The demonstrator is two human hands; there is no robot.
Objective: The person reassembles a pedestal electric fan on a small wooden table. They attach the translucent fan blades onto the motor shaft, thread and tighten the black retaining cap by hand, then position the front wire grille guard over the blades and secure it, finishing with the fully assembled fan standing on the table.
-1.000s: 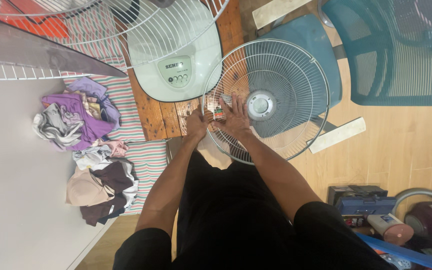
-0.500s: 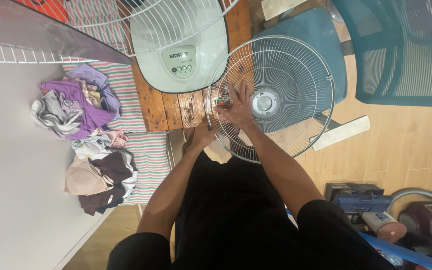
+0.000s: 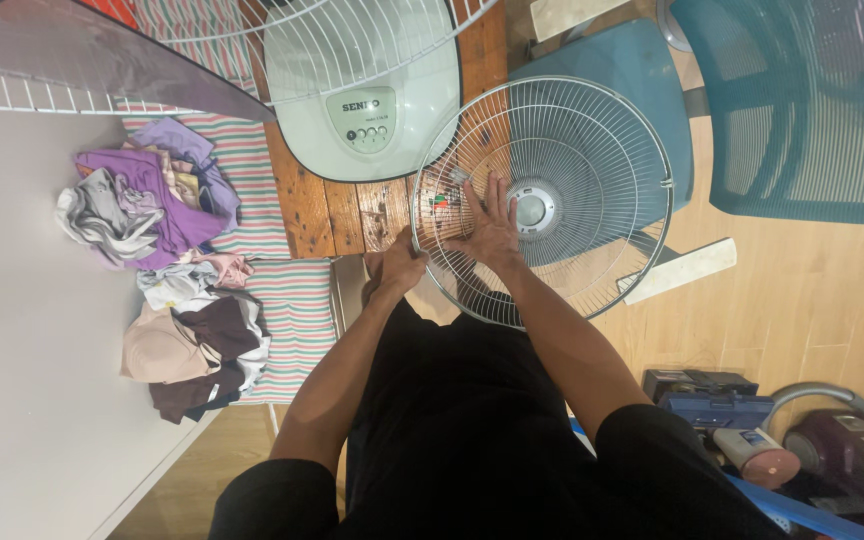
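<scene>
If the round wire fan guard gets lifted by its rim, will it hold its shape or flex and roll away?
The fan guard is thin wire spokes around a small hub, so it is probably light and may flex a little. Its round rim could roll if stood on edge. The right hand lies flat on the spokes and the left hand is at the rim, which likely steadies it.

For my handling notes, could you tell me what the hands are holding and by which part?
The round wire fan guard: left hand grips its outer rim; right hand lies flat on the wires beside the hub.
</scene>
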